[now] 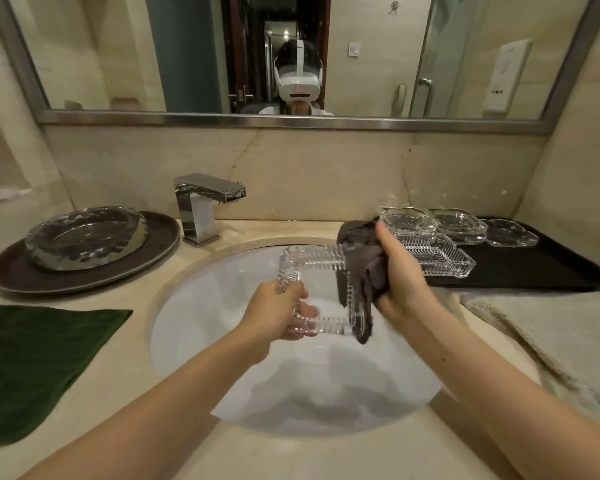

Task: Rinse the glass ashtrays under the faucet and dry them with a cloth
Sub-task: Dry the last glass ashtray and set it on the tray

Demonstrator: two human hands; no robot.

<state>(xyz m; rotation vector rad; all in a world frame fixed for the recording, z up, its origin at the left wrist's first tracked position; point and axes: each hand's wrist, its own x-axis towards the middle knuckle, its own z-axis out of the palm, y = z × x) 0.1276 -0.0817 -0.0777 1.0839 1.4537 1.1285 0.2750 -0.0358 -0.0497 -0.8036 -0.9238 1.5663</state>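
Over the white sink basin (pixel 222 375) I hold a square ribbed glass ashtray (pixel 312 265), tilted on edge. My left hand (pixel 274 313) grips its lower left corner. My right hand (pixel 399 278) grips a dark grey cloth (pixel 364 268) and presses it against the ashtray's right side; the cloth's end hangs down below the glass. The chrome faucet (pixel 205 202) stands behind the basin to the left, and I see no water running from it.
A black tray (pixel 541 268) at the right holds a square glass ashtray (pixel 440 258) and three round glass ashtrays (pixel 459 225). A large glass dish (pixel 84 237) sits on a dark round plate (pixel 94 278) at the left. A green towel (pixel 32 362) and a beige towel (pixel 561 337) lie on the counter.
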